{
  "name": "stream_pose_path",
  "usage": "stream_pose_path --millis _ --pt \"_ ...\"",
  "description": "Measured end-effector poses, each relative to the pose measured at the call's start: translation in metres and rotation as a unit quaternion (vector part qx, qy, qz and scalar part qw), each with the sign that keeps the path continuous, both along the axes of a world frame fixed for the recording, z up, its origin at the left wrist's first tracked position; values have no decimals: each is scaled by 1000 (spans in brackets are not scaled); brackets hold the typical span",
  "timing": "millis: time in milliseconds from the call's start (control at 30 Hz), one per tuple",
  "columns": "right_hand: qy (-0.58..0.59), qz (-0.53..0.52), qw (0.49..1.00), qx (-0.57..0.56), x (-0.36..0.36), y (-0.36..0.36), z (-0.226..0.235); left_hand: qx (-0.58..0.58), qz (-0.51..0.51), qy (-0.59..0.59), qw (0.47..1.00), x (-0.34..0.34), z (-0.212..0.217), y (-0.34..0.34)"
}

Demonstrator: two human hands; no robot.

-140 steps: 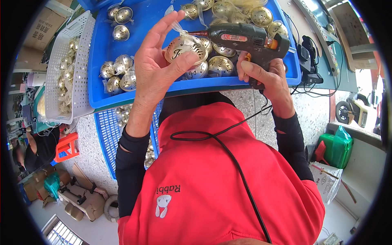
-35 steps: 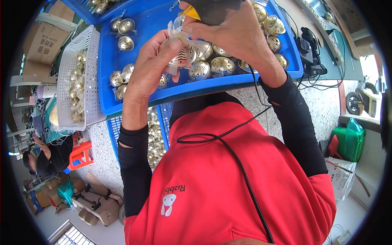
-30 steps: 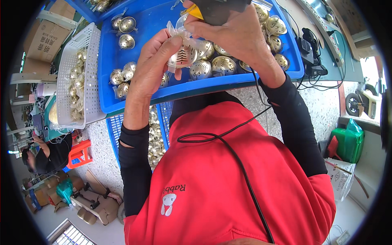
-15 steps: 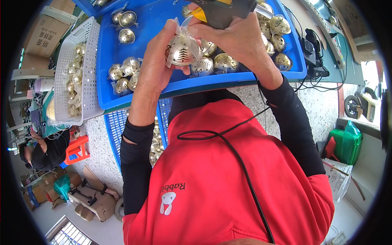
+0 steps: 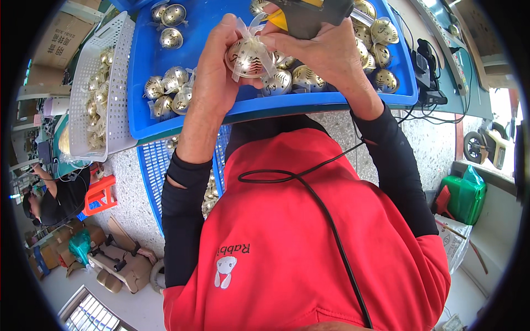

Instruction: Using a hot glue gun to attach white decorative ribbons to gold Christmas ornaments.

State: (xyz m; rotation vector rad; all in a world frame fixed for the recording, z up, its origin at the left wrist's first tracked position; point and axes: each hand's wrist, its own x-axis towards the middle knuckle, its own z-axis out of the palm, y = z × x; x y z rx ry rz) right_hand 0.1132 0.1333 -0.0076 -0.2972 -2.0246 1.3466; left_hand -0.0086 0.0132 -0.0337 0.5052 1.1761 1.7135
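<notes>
My left hand (image 5: pixel 218 71) is closed round a pale gold ball ornament (image 5: pixel 247 59) with cut-out patterns and a sheer ribbon bow (image 5: pixel 253 34) on top. It is held upright above the near side of a blue tray (image 5: pixel 232 112). Beside it, my right hand (image 5: pixel 326 52) grips a black and yellow tool (image 5: pixel 309 19) shaped like a glue gun. Its yellow tip is close to the bow, and my right thumb and fingers reach to the ribbon. Whether tip and ribbon touch, I cannot tell. Several similar ornaments (image 5: pixel 276 83) lie in the tray around my hands.
A white perforated basket (image 5: pixel 118 94) of ornaments stands at the left. Below the table edge is a blue crate (image 5: pixel 152 165) holding more. Black cables and a dark device (image 5: pixel 425 69) sit at the right. Another person (image 5: pixel 61 198) is far left, near a red stool (image 5: pixel 101 194).
The ornament has been turned in my left hand, so a different part of its pattern faces up. The tool has shifted slightly to the right and down. Both hands keep their hold.
</notes>
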Motion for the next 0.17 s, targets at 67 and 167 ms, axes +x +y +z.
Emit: stream_pose_path --millis 67,167 --pt "-6 -6 1000 10 1 2 -2 -14 8 33 999 1 -2 2" --pt "-9 -15 1000 4 3 -2 -1 -40 41 75 996 7 0 4"
